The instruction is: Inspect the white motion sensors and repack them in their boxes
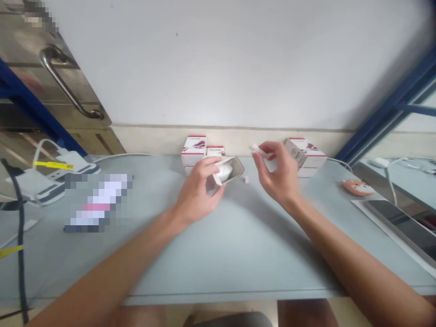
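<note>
My left hand grips a small open carton with a grey inside, tilted, and a white item lies within it. My right hand pinches a thin white strip between thumb and fingers, close to a white-and-red box behind it. A tiny white cube rests on the grey-blue table between my hands. Two more white-and-red boxes stand at the back, behind my left hand.
A blurred-out flat package and a white device with a yellow strap lie to the left, with a black cable. On the right are an orange cartoon-faced object and a dark tablet. A wall backs the table.
</note>
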The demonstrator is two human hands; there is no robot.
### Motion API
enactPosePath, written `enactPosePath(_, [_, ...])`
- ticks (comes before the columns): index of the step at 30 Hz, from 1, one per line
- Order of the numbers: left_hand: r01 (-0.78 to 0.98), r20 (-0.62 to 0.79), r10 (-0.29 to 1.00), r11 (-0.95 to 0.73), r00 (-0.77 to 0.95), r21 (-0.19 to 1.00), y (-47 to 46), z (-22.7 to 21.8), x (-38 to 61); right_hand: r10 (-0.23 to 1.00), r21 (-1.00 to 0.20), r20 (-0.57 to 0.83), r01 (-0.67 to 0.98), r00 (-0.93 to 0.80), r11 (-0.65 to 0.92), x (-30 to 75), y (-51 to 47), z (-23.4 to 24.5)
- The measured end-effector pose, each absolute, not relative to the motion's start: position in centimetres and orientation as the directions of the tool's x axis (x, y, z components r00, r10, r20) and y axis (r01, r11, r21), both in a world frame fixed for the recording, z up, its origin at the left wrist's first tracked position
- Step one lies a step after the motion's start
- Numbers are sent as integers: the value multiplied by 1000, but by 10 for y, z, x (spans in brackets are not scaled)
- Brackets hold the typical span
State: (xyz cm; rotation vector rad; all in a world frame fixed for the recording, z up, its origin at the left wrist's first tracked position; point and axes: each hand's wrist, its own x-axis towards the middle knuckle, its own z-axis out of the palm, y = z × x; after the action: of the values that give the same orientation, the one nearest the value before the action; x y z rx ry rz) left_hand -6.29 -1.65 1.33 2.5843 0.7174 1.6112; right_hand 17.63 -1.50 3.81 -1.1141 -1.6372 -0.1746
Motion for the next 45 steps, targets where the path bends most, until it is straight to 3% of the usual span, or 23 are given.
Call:
enactPosePath(4, [368,862,367,-900,349,233,-16,15,-63,832,-462,549,857,74,229,197,9,17])
enactPosePath(10, [376,839,372,-900,398,221,-16,13,-66,859,-441,509,873,51,209,209,27,-5])
enactPosePath(13, [379,826,368,-902,427,206,-15,13,-67,706,-415,707,833,42,366,199,16,9])
enactPosePath(16, [394,830,336,-906,445,155,-15,13,-66,408,-212,912,796,-47,567,182,-11,32])
enactPosePath(18, [419,835,320,-900,448,120,-16,12,-65,273,-67,951,767,-144,638,170,-29,43])
enactPosePath(21, [473,843,339,-873,417,118,-16,10,-63,241,10,940,727,-240,686,158,-44,44])
enactPosePath(27, [508,870,308,-858,385,79,-16,14,-63,489,-141,854,825,-179,548,152,-37,32])
enactPosePath(32, [567,853,267,-823,449,-41,-23,18,-60,612,-348,788,772,-66,532,147,-34,30])
enactPosePath(34, [578,846,241,-811,476,-95,-27,19,-57,634,-402,773,742,-40,537,146,-33,26])
enactPosePath(39, [547,847,191,-826,497,-134,-33,22,-54,581,-362,813,742,-45,564,146,-29,13])
enactPosePath(45, [435,813,188,-896,551,-88,-31,32,-63,699,-551,716,616,2,563,143,-31,7])
